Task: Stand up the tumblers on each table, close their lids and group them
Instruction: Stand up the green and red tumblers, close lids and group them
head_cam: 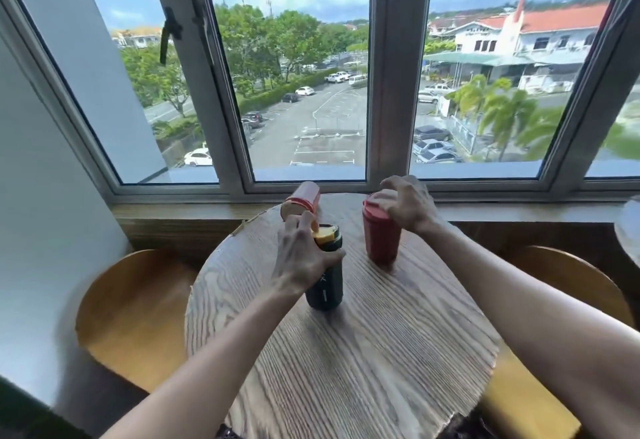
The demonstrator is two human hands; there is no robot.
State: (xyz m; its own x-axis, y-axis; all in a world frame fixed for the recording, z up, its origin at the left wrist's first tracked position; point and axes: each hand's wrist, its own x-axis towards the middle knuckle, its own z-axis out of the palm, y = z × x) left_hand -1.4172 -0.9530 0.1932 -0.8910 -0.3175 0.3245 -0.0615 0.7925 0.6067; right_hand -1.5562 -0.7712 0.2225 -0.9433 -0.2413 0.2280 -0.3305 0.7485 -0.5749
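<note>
I read this as a café seating spot: small round wood-grain counter point(346, 352), curved wooden chairs point(138, 317) at 9 and 3 o'clock, big windows point(311, 75) at 12 overlooking a car park point(322, 120).

Faint white lettering on the dark tumbler point(325, 284), too small and blurred to read. Nothing else legible anywhere

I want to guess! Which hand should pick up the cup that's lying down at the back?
Probably the left hand. The lying cup is just behind it, though it holds the dark cup. The right hand is farther over, atop the red cup.
</note>
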